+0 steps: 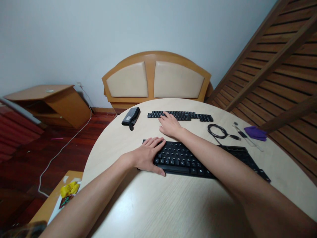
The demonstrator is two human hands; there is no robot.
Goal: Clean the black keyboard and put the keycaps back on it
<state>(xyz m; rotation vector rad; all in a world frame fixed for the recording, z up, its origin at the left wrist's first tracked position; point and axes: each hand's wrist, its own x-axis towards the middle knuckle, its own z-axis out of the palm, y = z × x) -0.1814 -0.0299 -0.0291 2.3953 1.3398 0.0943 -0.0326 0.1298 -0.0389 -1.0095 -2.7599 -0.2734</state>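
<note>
A black computer keyboard (183, 170) lies across the table before me, its upper rows bare of keycaps and some lettered keys still on it. My left hand (146, 153) rests over its left end, fingers spread near the back edge and thumb at the front edge. Behind the keyboard, loose black keycaps (183, 115) are laid out in rows. My right hand (170, 125) reaches over the keyboard to these rows, fingers apart, the fingertips at the keycaps left of the middle. No keycap shows between its fingers.
A dark folded pouch (131, 116) lies at the back left of the round table (116, 198). To the right are a coiled black cable (218, 131), a slim tool (247, 138) and a purple cloth (255, 133). A headboard (151, 76) stands behind the table.
</note>
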